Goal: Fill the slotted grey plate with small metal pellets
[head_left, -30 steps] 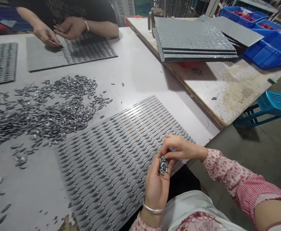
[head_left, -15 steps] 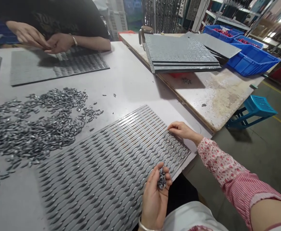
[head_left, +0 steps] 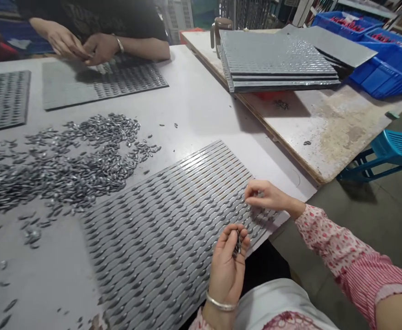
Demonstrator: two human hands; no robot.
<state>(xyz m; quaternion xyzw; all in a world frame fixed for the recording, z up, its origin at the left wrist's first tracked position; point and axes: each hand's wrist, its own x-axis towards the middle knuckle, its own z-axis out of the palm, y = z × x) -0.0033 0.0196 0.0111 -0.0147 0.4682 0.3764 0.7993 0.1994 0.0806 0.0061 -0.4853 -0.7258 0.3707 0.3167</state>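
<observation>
Counter (head_left: 201, 98) carried a ridged grey board (head_left: 166, 229) along its near edge, apparently placed within easy reach, beside a loose heap of small metal pieces (head_left: 66, 169). Left grip (head_left: 226, 270) curled closed around a small bunch of pieces (head_left: 237, 244), seemingly keeping them handy. Right grip (head_left: 266, 195) hung just above the board, fingers nearly together; any held piece could not be made out.

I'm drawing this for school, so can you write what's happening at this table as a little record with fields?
Left hand: holds small grey pieces
Right hand: fingers curled above the board
Board: grey, rows of slots, on the table
Pile: loose grey pieces beside the board
Nearby: co-worker's hands over another board
Behind: stacked boards, blue crates
</observation>
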